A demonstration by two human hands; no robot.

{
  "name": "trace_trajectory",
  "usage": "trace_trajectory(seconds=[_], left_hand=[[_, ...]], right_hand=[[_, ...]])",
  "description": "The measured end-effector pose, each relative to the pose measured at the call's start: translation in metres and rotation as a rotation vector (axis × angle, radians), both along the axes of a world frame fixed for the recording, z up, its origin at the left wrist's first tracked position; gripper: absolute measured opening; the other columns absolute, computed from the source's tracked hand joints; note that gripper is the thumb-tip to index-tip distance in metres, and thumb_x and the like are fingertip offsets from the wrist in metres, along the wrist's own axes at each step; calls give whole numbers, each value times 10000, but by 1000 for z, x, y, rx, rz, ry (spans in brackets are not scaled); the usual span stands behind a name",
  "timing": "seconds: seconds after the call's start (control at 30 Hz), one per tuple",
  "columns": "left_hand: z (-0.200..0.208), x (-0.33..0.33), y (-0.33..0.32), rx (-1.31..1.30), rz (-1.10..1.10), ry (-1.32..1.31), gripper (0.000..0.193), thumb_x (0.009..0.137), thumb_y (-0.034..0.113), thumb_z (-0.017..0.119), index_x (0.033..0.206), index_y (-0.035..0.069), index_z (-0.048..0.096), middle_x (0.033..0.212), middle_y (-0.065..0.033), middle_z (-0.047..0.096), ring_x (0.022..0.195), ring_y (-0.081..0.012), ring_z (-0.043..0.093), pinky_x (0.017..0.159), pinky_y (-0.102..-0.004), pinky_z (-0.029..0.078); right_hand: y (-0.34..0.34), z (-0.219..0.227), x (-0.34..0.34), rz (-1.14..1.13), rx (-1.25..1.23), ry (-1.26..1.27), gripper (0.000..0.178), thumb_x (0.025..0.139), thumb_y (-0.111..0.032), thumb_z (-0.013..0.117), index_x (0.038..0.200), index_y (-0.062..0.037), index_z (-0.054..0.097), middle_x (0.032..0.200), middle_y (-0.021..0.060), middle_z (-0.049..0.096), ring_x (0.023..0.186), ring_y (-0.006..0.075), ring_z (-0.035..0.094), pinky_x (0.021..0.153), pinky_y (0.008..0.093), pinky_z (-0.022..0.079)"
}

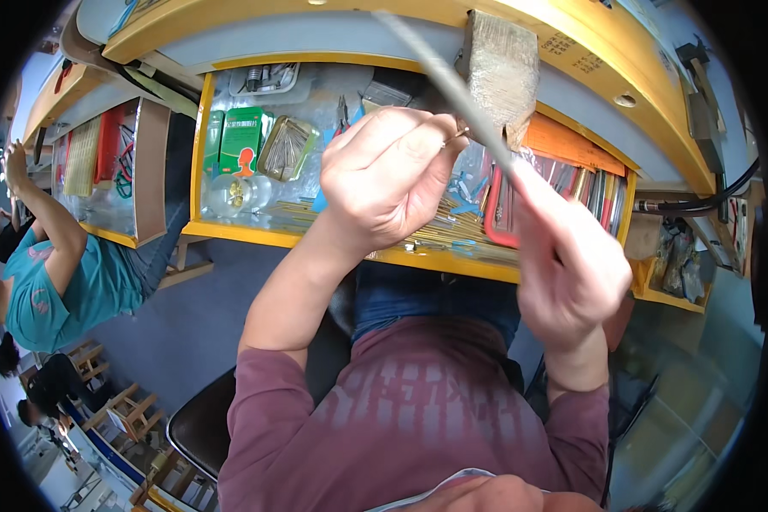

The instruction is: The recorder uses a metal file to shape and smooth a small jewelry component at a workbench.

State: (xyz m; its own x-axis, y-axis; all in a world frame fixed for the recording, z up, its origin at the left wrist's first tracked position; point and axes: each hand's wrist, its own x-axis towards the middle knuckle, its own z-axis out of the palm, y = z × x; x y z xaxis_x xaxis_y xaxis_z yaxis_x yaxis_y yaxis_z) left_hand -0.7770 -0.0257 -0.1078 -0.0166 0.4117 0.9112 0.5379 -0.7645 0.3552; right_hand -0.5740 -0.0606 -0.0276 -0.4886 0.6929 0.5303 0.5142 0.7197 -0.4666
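Note:
My right hand (572,256) is closed around the lower end of a long grey metal file (444,72), whose blade slants up and left and is smeared by motion. My left hand (384,175) pinches a small metal piece (462,130) between thumb and fingers, close beside the file; the piece is too small to name more exactly. Just beyond both hands, a worn wooden bench block (503,64) juts out from the bench edge. Whether the file touches the piece or the block, I cannot tell.
Below my hands an open yellow-edged drawer (341,246) holds a green box (241,141), a dish of thin metal pieces (288,147), pliers (342,111), a clear round container (239,194) and several rods and files. An orange strip (572,143) lies at right. A person in teal (68,282) sits at left.

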Motion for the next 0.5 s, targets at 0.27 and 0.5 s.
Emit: trace_trajectory(seconds=[0.27, 0.5], left_hand=[[1, 0, 3, 49, -21, -10, 216, 783, -48, 813, 985, -45, 736, 843, -122, 699, 694, -277, 690, 615, -344, 566], [3, 0, -3, -7, 6, -10, 207, 785, -49, 812, 977, -35, 736, 838, -125, 694, 687, -284, 687, 613, -346, 563]], right_hand=[[-39, -17, 46, -50, -1, -77, 433, 791, 149, 763, 1215, 71, 710, 697, 99, 598, 510, 183, 527, 486, 300, 424], [-1, 7, -6, 4, -34, 7, 268, 910, 138, 685, 1174, 96, 710, 989, 191, 764, 726, 188, 698, 679, 272, 551]])
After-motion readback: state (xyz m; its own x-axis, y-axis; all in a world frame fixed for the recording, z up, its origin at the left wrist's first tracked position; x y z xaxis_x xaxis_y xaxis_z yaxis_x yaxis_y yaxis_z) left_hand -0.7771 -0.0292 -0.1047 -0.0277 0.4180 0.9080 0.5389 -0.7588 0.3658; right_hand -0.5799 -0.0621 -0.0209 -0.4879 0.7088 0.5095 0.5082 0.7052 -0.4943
